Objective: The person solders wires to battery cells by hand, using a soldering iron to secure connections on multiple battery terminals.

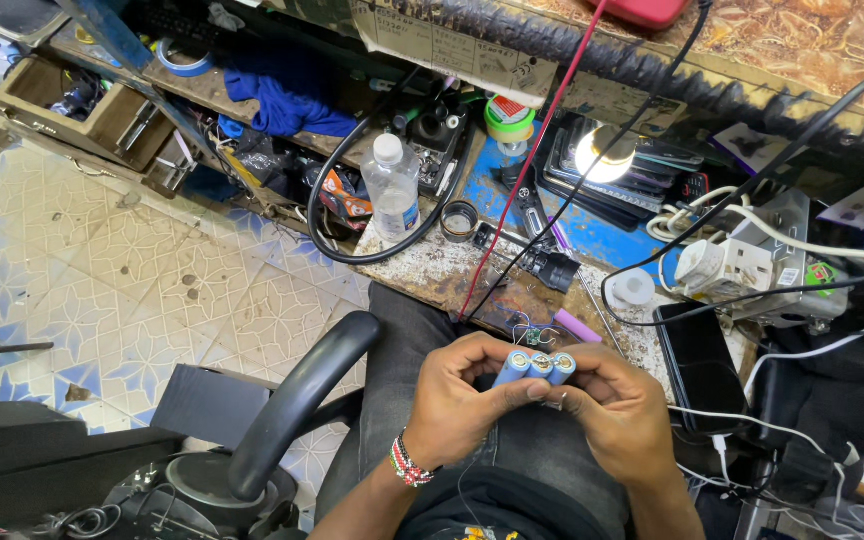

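A pack of three blue cylindrical battery cells (538, 367) sits side by side, held over my lap by both hands. My left hand (464, 402) grips the pack from the left, thumb near the cell tops; a beaded bracelet (409, 466) is on that wrist. My right hand (617, 407) grips it from the right, fingers curled under the cells. Thin wires and a small circuit board (529, 331) lie on the bench edge just beyond the cells.
The worn workbench (422, 270) carries a clear plastic bottle (391, 190), a tape roll (508, 117), a lit lamp (604, 155), a black phone (700, 366), white adapters (724, 268) and tangled cables. A chair armrest (297, 400) curves at my left. Patterned floor tiles (112, 280) lie left.
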